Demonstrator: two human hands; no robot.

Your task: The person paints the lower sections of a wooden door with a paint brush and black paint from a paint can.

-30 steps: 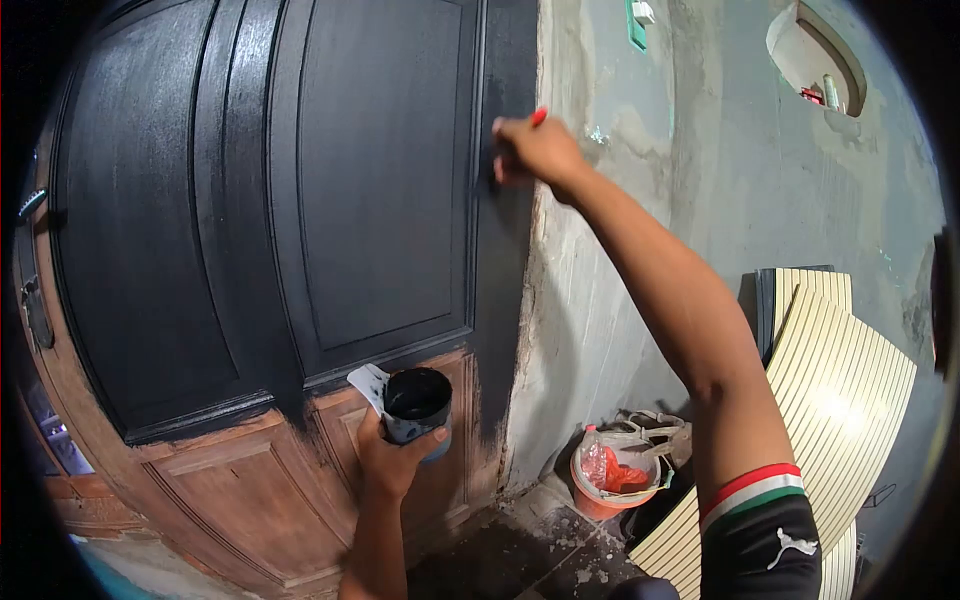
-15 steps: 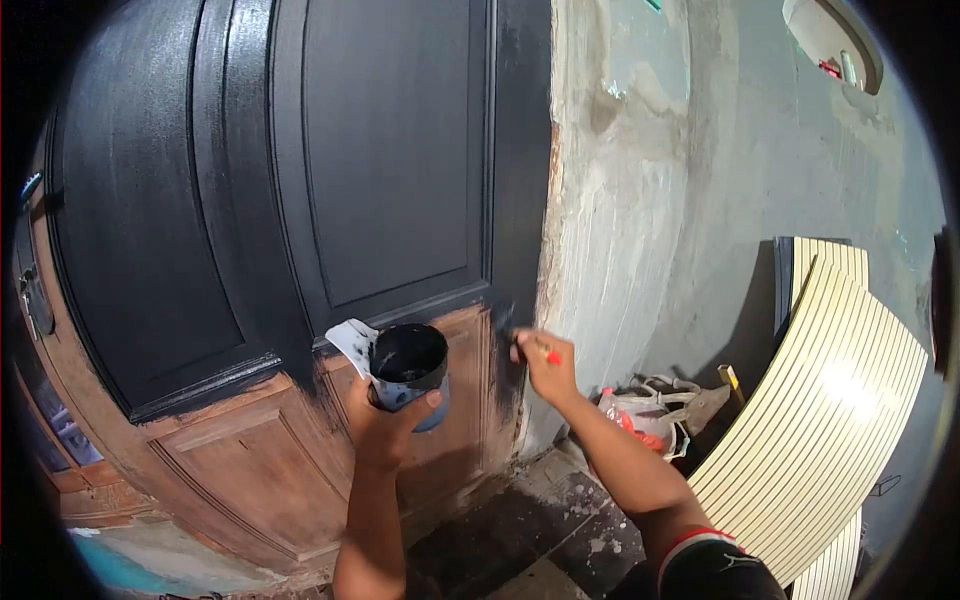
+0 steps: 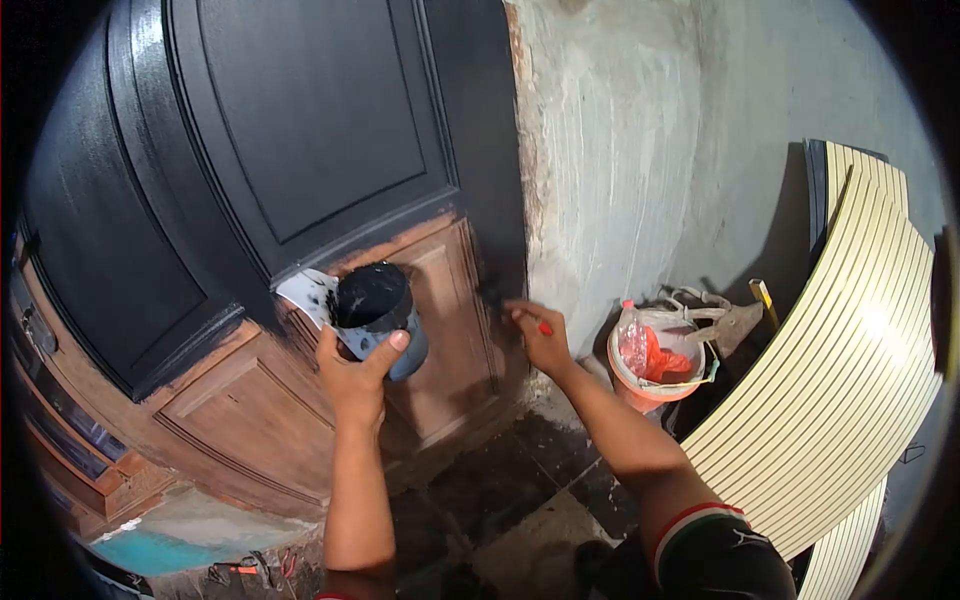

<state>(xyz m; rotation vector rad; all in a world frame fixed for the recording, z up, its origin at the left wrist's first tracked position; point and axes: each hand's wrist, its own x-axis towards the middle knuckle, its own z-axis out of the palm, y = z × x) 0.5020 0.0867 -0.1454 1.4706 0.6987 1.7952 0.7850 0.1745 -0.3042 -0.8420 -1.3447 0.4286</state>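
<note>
My left hand [image 3: 352, 385] is wrapped round a blue-grey paint pot [image 3: 408, 345] whose inside is coated black, its thumb pressed on the near side. A white, black-spotted flap [image 3: 305, 292] sticks out at the pot's left rim. Pinched in my right hand [image 3: 543, 342] is a paintbrush [image 3: 491, 297], its dark bristles against the right edge of the wooden door [image 3: 310, 110]. A red handle end shows beside the fingers. Black paint covers the door's upper part; the lower panels [image 3: 250, 420] are bare brown wood with dark smears along the right edge.
Right of the door stands a rough grey plaster wall [image 3: 610, 180]. A bucket [image 3: 640, 385] holding a clear plastic bottle [image 3: 632, 340] and a red bag is on the floor. Curved cream slatted panels [image 3: 820, 380] lean at the right. Tools [image 3: 245, 570] lie at lower left.
My view has tilted downward, bringing more of the bucket and floor into sight. The brush and my right hand have moved lower along the door's right edge; the pot stays in my left hand.
</note>
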